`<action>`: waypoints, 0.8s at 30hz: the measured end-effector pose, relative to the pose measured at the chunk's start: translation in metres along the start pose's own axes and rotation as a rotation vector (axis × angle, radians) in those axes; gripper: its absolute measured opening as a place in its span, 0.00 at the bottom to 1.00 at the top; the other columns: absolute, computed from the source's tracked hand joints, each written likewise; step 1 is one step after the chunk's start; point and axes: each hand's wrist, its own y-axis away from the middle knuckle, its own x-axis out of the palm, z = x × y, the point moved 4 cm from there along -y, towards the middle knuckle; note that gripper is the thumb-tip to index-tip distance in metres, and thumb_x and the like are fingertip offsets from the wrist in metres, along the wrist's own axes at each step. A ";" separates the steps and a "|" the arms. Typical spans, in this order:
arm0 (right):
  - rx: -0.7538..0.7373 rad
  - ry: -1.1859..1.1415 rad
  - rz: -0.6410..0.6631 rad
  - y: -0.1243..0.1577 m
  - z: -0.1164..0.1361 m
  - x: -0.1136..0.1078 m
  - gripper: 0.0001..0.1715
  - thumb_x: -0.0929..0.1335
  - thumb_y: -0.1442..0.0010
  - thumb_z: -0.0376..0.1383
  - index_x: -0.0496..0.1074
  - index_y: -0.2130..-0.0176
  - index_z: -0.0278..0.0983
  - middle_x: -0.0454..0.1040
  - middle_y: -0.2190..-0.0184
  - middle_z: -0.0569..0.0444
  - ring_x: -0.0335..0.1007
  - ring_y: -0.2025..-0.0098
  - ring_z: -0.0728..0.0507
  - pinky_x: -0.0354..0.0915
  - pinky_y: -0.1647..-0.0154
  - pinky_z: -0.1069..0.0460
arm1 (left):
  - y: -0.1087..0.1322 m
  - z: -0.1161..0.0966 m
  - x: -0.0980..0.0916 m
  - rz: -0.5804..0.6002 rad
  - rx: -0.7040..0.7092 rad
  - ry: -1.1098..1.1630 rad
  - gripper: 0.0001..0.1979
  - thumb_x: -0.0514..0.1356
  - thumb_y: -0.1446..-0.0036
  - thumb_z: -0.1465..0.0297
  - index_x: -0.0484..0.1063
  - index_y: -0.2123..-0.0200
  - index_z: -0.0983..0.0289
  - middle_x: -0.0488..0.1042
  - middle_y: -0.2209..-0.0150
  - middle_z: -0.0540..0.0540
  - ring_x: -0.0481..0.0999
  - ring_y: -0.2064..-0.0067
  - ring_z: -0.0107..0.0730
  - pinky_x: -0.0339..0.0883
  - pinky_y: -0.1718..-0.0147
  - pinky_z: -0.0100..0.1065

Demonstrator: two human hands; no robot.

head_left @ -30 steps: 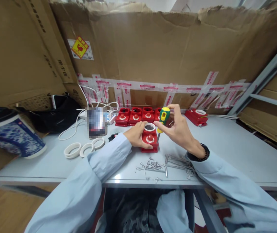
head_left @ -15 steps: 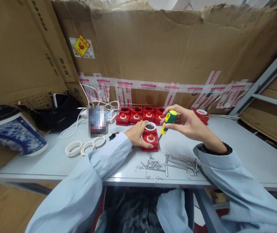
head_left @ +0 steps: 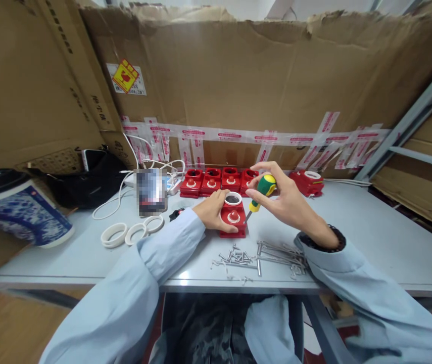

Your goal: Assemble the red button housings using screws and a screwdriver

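My left hand (head_left: 212, 212) grips the left side of a red box-like part (head_left: 234, 228) standing on the table, with a white ring (head_left: 233, 198) around its upper opening and a red dome on its lower half. In my right hand (head_left: 279, 194) is a green and yellow screwdriver (head_left: 266, 186), tilted, its tip down at the right edge of that part. Whether the tip sits in a screw is too small to tell. Loose screws (head_left: 238, 256) and long metal rods (head_left: 280, 252) lie just in front.
Several similar red parts (head_left: 210, 183) line the back, and another with a white ring (head_left: 308, 183) sits back right. White rings (head_left: 114, 235), a blurred-out phone-like object (head_left: 151, 192), white cables, a black bag (head_left: 83, 182) and a patterned cup (head_left: 26, 212) stand left. Cardboard (head_left: 223, 76) walls the back.
My right hand has turned around the screwdriver handle, its fingers now spread differently, and the wrist has shifted slightly left. My left hand still grips the red part. The view has tilted slightly.
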 end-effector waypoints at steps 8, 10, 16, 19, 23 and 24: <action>0.021 -0.184 0.283 -0.003 -0.002 -0.008 0.15 0.68 0.43 0.41 0.64 0.57 0.38 0.73 0.64 0.52 0.71 0.64 0.46 0.67 0.63 0.50 | 0.000 0.000 0.000 0.002 -0.007 -0.005 0.50 0.69 0.70 0.49 0.57 0.45 0.66 0.63 0.49 0.64 0.65 0.47 0.54 0.60 0.47 0.53; 0.045 -0.074 0.169 -0.002 0.000 -0.003 0.16 0.69 0.44 0.42 0.64 0.58 0.39 0.71 0.69 0.56 0.68 0.71 0.48 0.65 0.71 0.53 | 0.000 0.000 0.000 0.000 0.012 -0.015 0.50 0.68 0.69 0.48 0.56 0.44 0.65 0.63 0.49 0.63 0.65 0.47 0.53 0.60 0.47 0.53; 0.088 0.149 -0.039 -0.001 0.006 0.007 0.17 0.68 0.44 0.46 0.63 0.59 0.38 0.67 0.76 0.59 0.60 0.80 0.52 0.59 0.77 0.54 | 0.000 0.000 0.000 -0.012 0.012 -0.020 0.51 0.68 0.69 0.48 0.56 0.44 0.66 0.63 0.48 0.65 0.64 0.46 0.55 0.59 0.46 0.53; 0.104 0.190 -0.061 -0.002 0.004 0.007 0.18 0.67 0.43 0.47 0.62 0.59 0.39 0.67 0.76 0.59 0.62 0.79 0.50 0.59 0.77 0.54 | 0.001 -0.001 0.001 -0.022 -0.001 -0.037 0.52 0.68 0.69 0.47 0.55 0.43 0.66 0.62 0.46 0.66 0.64 0.45 0.56 0.58 0.45 0.54; 0.133 0.234 -0.060 -0.005 0.002 0.007 0.16 0.67 0.43 0.44 0.62 0.59 0.38 0.67 0.77 0.58 0.61 0.80 0.50 0.58 0.77 0.54 | 0.002 -0.001 0.003 -0.024 -0.050 -0.086 0.56 0.65 0.67 0.44 0.49 0.39 0.67 0.59 0.43 0.68 0.60 0.41 0.58 0.55 0.43 0.54; 0.138 0.239 -0.056 -0.006 0.001 0.007 0.16 0.67 0.43 0.43 0.62 0.59 0.38 0.68 0.76 0.58 0.62 0.79 0.50 0.58 0.77 0.54 | 0.002 -0.001 0.002 -0.024 -0.066 -0.093 0.57 0.64 0.67 0.42 0.48 0.38 0.66 0.59 0.43 0.68 0.59 0.41 0.59 0.55 0.43 0.54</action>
